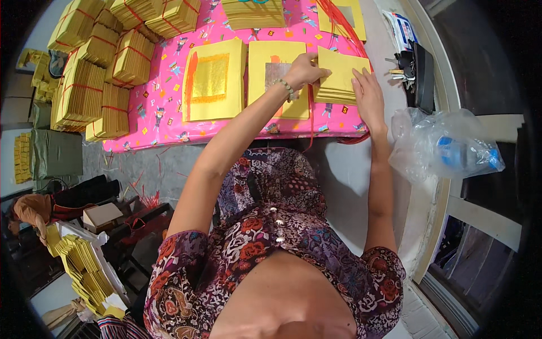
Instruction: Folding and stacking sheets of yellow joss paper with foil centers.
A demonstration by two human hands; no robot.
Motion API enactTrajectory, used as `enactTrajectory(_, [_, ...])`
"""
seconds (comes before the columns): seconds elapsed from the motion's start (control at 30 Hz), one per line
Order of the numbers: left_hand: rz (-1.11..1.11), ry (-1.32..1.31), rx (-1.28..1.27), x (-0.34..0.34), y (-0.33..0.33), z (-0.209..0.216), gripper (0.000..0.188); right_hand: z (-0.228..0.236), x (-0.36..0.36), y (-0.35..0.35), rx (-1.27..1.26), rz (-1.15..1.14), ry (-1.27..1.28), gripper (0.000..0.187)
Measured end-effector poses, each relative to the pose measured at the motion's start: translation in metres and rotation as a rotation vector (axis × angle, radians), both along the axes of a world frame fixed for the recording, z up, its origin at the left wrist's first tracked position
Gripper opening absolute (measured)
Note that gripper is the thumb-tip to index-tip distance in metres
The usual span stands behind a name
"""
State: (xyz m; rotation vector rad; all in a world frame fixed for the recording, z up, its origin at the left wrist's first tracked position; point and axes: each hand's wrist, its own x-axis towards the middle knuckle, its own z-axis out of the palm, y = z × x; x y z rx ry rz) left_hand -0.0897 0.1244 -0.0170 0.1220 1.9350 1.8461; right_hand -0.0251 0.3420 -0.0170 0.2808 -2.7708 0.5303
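Note:
A small stack of yellow paper sheets [342,76] lies on the pink-covered table, between my hands. My left hand [304,72], with a beaded bracelet at the wrist, is closed at the stack's left edge, thumb pointing right. Along the right edge rests my right hand [370,95], its fingers stretched out and touching the paper. Left of my left hand is a yellow sheet with a silvery square and an orange mark [257,79], partly hidden by that hand. Further left sits a thicker pile of yellow paper [212,82] with a gold square on top.
Bundles of yellow paper tied with red string [82,90] are piled at the table's left. Red strings [344,25] hang over the far right part. Keys [400,70], a black case [423,79] and a clear plastic bag with a blue-capped bottle [446,148] lie on the right ledge.

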Motion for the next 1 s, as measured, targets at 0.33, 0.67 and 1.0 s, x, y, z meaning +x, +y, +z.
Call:
enactTrajectory(0.33, [0.165, 0.38, -0.354, 0.01, -0.02, 0.001, 0.052, -0.005, 0.001, -0.004, -0.022, 0.025, 0.034, 0.036])
enactTrajectory(0.67, [-0.026, 0.473, -0.534, 0.047, -0.11, 0.004, 0.041, 0.001, -0.018, 0.016, -0.006, 0.085, 0.012, 0.034])
enactTrajectory(1.0, [0.07, 0.735, -0.677, 0.099, -0.171, 0.025, 0.032, 0.041, -0.023, 0.007, -0.066, 0.033, -0.01, 0.038])
